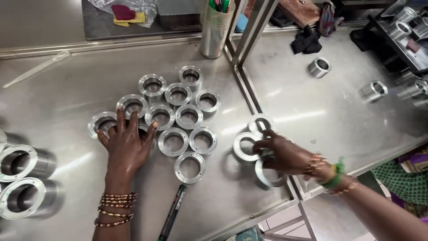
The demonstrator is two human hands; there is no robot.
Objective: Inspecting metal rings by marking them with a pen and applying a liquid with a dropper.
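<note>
Left hand (127, 145) lies flat, fingers spread, on the cluster of metal rings (178, 117) on the steel worktop (58, 102), while right hand (283, 156) grips loose rings (246, 146) by the worktop edge.

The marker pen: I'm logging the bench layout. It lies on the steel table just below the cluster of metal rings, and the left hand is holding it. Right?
Not quite. The marker pen does lie below the cluster of metal rings, but the left hand is not holding it: it rests flat on rings at the cluster's left edge. The head view shows this.
</note>
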